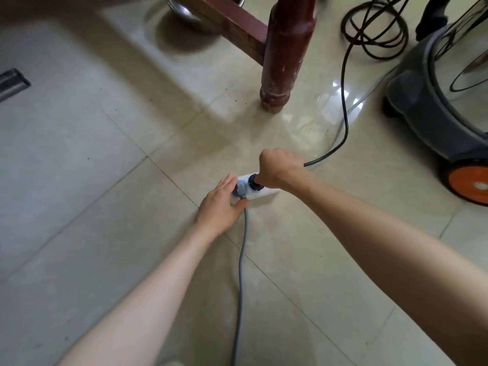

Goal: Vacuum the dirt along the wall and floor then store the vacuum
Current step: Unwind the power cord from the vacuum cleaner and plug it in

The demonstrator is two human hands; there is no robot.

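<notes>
The right hand (277, 167) is curled tight round the black plug (254, 180) seated in the white power strip (260, 192), knuckles uppermost, so the fingers close on the plug body; the left hand (221, 204) lies flat and open-fingered on the strip's near end, pressing it to the tiled floor (105, 220), with its thumb beside a grey plug (240, 192) whose grey cable (241, 273) runs back toward the person; from the right fist a black power cord (344, 101) leads away past the dark red table leg (287, 54) to a loose coil (375, 30) beside the grey canister vacuum (433, 101), which stands well apart at the right edge on its orange wheel (472, 183); dark specks of dirt (116, 110) lie scattered on the tiles near the table leg and toward the left. The step in hand looks like the mains connection of the vacuum, though whether the plug is going in or coming out cannot be told from this one view; the visible dirt suggests the former, with vacuuming not yet done. The next move calls for a straight push or pull along the pins while the left hand holds the strip down, without dragging the grey plug loose.
</notes>
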